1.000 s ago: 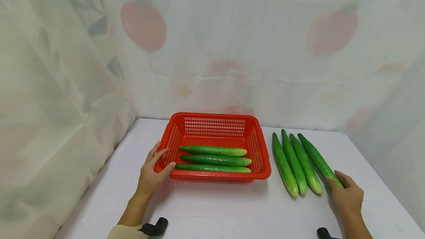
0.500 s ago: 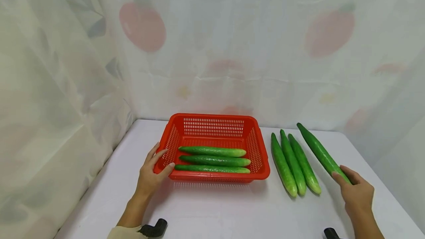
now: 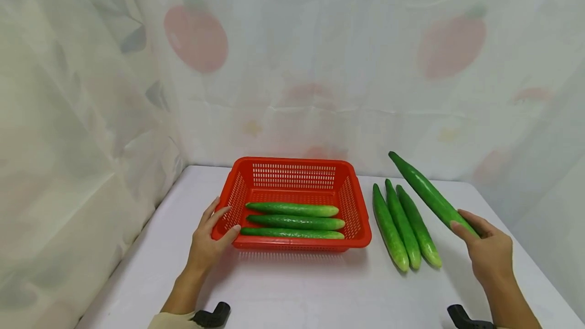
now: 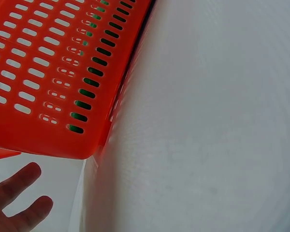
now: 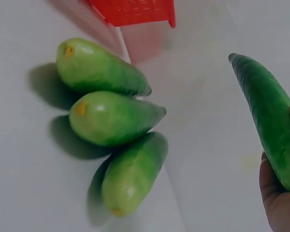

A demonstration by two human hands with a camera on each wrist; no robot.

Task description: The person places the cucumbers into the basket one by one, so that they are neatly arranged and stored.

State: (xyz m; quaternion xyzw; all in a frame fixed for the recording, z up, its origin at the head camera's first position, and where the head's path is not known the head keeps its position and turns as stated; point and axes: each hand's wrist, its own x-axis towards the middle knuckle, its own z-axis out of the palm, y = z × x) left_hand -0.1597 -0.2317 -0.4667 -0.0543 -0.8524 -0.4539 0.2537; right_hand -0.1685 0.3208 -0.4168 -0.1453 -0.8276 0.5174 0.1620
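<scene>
Toward the right of the head view, a lifted cucumber (image 3: 425, 188) slants above the white table (image 3: 311, 288), its dark narrow tip pointing to the upper left and its other end in the right hand (image 3: 491, 250). That hand grips it, thumb on one side and fingers on the other; the right wrist view shows the same grasp at its right edge. Just left of the raised cucumber, three loose cucumbers (image 3: 403, 227) lie close together on the table, pale ends toward the bottom of the frame and dark tips toward the top. Near the centre stands a red basket (image 3: 301, 243) with slotted walls. It holds three more, laid crosswise one behind another in the front half: a rear cucumber (image 3: 292, 209), a middle cucumber (image 3: 294, 222) and a front cucumber (image 3: 292, 233), the last close along the front wall, all with pale ends to the right. Bare red floor shows behind them. At the basket's lower left corner the left hand (image 3: 207, 242) rests with fingers spread and relaxed, clenched on nothing. Through the lower slots in the left wrist view, green shows. Behind the table, a pale curtain (image 3: 297, 65) with blurred red fruit prints fills the upper frame.
</scene>
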